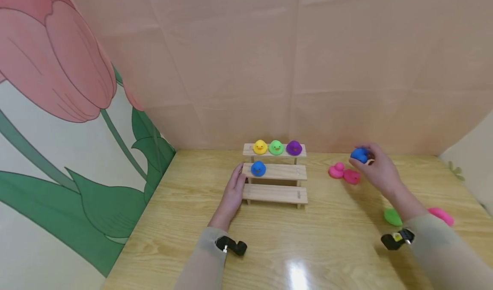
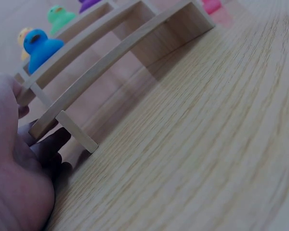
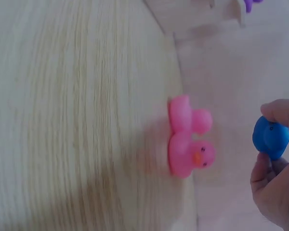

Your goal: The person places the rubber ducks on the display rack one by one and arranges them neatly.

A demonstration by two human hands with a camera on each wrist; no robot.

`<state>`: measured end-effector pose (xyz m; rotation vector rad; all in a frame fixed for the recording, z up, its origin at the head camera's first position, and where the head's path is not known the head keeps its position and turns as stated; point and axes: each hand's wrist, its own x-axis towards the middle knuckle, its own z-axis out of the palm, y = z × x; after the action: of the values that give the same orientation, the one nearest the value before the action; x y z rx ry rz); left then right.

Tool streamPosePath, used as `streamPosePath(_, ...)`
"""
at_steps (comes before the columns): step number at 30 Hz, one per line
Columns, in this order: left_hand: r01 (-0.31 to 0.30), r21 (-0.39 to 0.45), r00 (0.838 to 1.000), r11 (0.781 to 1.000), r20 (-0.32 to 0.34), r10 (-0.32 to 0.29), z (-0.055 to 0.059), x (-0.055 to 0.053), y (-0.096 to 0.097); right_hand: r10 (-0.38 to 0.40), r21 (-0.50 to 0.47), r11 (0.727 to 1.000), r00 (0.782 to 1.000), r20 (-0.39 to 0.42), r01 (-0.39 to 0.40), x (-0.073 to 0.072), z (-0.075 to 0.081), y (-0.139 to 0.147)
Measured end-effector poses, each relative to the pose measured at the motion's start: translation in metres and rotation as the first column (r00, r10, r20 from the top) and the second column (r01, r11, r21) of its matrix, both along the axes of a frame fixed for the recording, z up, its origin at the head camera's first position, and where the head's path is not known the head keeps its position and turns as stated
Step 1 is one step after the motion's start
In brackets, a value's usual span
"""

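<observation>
A three-step wooden stand (image 1: 275,192) sits on the table. My left hand (image 1: 233,190) holds it at its left end; in the left wrist view, fingers (image 2: 55,144) reach in behind the lowest step's end. On the top step are a yellow duck (image 1: 259,147), a green duck (image 1: 276,147) and a purple duck (image 1: 294,148). One blue duck (image 1: 258,168) is at the left of the middle step. Right of the stand, my right hand (image 1: 379,169) pinches another blue duck (image 3: 271,137) between thumb and fingers, above the table.
Two pink ducks (image 1: 336,170) lie side by side on the table, just left of my right hand. Partly hidden by my right forearm are a green item (image 1: 393,217) and a pink item (image 1: 441,216). A pinkish sheet (image 1: 231,67) hangs behind the table.
</observation>
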<state>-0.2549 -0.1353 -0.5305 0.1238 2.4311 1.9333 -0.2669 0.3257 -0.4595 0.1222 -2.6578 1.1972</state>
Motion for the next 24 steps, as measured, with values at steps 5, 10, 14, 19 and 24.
streamPosePath(5,-0.002,-0.008,1.000,1.000,-0.004,0.001,0.000,0.000,0.000,0.045,-0.048,0.998,0.999,0.005,-0.045,0.009,0.008,-0.015)
streamPosePath(10,0.000,-0.005,1.000,1.000,-0.001,0.000,0.000,0.000,0.000,0.099,-0.056,0.993,0.990,-0.100,-0.105,0.016,0.011,-0.031)
streamPosePath(14,0.000,-0.006,1.000,1.000,0.000,0.000,0.000,0.000,0.000,0.136,-0.036,0.989,0.980,-0.149,-0.142,0.021,0.013,-0.046)
streamPosePath(19,-0.005,-0.003,1.000,1.000,-0.009,0.005,-0.001,-0.002,0.001,0.183,0.005,0.983,0.973,-0.143,-0.184,0.029,0.015,-0.066)
streamPosePath(24,-0.005,0.006,1.000,1.000,-0.013,0.006,-0.003,-0.002,0.001,0.213,0.009,0.977,0.964,-0.158,-0.214,0.037,0.016,-0.086)
